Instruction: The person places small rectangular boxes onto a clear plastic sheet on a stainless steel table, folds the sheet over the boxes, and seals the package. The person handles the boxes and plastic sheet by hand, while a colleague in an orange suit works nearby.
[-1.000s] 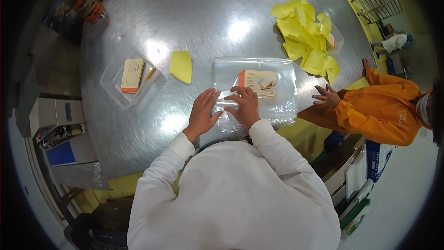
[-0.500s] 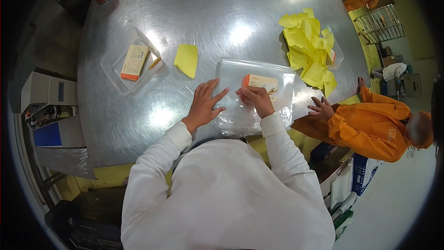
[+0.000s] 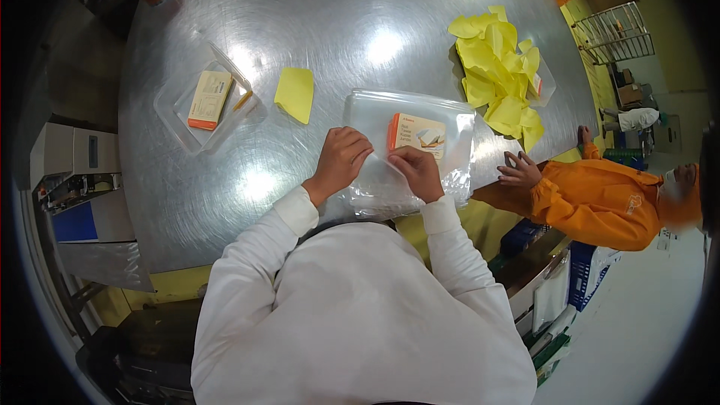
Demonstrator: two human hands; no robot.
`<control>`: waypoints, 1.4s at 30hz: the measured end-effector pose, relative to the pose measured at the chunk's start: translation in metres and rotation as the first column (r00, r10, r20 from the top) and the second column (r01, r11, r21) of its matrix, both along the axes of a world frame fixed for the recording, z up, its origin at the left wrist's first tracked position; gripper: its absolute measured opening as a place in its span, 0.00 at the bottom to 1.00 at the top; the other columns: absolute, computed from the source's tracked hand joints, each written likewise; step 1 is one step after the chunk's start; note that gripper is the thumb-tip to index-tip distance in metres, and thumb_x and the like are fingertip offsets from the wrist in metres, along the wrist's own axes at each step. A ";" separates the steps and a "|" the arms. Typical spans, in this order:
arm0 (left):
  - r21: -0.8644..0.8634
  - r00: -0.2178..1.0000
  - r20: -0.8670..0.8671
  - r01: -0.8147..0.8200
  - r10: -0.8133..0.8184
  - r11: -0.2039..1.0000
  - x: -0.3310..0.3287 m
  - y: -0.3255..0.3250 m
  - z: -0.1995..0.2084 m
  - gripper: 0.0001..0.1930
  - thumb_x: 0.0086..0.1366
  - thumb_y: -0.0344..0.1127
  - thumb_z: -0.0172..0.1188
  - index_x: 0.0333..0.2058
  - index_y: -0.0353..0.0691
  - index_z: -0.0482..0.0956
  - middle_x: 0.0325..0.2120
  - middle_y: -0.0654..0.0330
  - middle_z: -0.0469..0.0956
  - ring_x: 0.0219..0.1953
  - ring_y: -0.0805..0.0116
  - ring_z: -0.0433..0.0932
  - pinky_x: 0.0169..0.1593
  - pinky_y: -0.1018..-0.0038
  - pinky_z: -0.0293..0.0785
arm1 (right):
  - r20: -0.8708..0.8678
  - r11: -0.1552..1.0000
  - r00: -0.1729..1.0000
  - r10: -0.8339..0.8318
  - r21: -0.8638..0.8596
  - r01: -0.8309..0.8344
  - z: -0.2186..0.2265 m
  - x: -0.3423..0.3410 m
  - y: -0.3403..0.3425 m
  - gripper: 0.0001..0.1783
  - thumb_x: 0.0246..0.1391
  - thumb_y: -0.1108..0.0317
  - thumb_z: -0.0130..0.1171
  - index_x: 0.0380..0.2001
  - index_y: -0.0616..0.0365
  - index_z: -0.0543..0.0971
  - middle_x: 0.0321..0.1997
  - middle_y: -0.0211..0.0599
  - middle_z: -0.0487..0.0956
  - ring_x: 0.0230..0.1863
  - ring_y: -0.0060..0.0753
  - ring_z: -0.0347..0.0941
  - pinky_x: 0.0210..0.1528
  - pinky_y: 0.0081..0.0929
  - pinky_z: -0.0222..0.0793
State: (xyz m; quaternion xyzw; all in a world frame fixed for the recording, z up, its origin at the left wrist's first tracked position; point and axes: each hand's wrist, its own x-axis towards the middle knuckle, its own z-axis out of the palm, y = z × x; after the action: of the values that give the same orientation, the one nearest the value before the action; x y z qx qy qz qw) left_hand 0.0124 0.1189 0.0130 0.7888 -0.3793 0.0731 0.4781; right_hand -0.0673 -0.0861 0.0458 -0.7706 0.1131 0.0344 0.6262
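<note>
In front of me lies a stack of clear plastic bags (image 3: 367,109), with an orange and cream block of printed cards or a small box (image 3: 420,137) on top. My left hand (image 3: 341,161) is at the left edge of the bags, thumb and fingertips pinched together. My right hand (image 3: 418,172) is over the bags just below the printed block, also in a pinch, its fingertips facing the left ones across a small gap. Whatever is between the fingers, perhaps thin clear plastic, is too faint to make out.
A clear plastic tub (image 3: 176,127) at the left holds another printed block (image 3: 210,99). Beside it lies a yellow sheet (image 3: 295,95). Crumpled yellow sheets (image 3: 495,67) are heaped at the right. A co-worker in orange (image 3: 600,199) rests a hand (image 3: 520,171) by the table edge.
My left hand went from spread fingers to a pinch, its fingertips nearer the right hand. The right hand drew slightly down off the printed block. The co-worker's head lifted.
</note>
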 end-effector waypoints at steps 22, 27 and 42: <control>-0.088 0.994 -0.103 -0.044 0.034 0.995 -0.008 -0.006 0.014 0.09 0.55 0.24 0.68 0.36 0.38 0.81 0.51 0.52 0.74 0.54 0.48 0.73 0.56 0.56 0.69 | 0.194 0.907 0.966 0.170 -0.413 -0.076 0.035 -0.001 0.004 0.13 0.51 0.75 0.69 0.41 0.56 0.81 0.41 0.33 0.83 0.43 0.29 0.78 0.46 0.27 0.71; -0.069 0.986 -0.161 -0.056 0.044 0.996 -0.007 -0.004 0.009 0.16 0.58 0.30 0.68 0.46 0.40 0.81 0.58 0.52 0.71 0.59 0.49 0.70 0.61 0.56 0.66 | 0.236 0.949 0.972 0.013 -0.309 0.062 -0.006 -0.002 -0.011 0.15 0.54 0.76 0.67 0.46 0.57 0.79 0.42 0.37 0.83 0.38 0.28 0.79 0.42 0.26 0.73; 0.338 0.990 0.092 0.072 -0.109 0.938 -0.002 0.021 -0.024 0.10 0.60 0.43 0.68 0.40 0.56 0.88 0.69 0.55 0.62 0.74 0.50 0.49 0.72 0.44 0.43 | 0.157 0.988 0.985 0.074 -0.143 -0.051 -0.027 -0.007 -0.001 0.09 0.52 0.82 0.61 0.37 0.61 0.83 0.44 0.38 0.80 0.47 0.36 0.77 0.52 0.31 0.72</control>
State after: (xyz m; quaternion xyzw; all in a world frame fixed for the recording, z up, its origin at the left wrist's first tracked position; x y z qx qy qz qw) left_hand 0.0105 0.1402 -0.0105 0.8348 -0.4478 0.0287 0.3190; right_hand -0.0738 -0.0866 0.0191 -0.8156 0.0398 -0.0164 0.5770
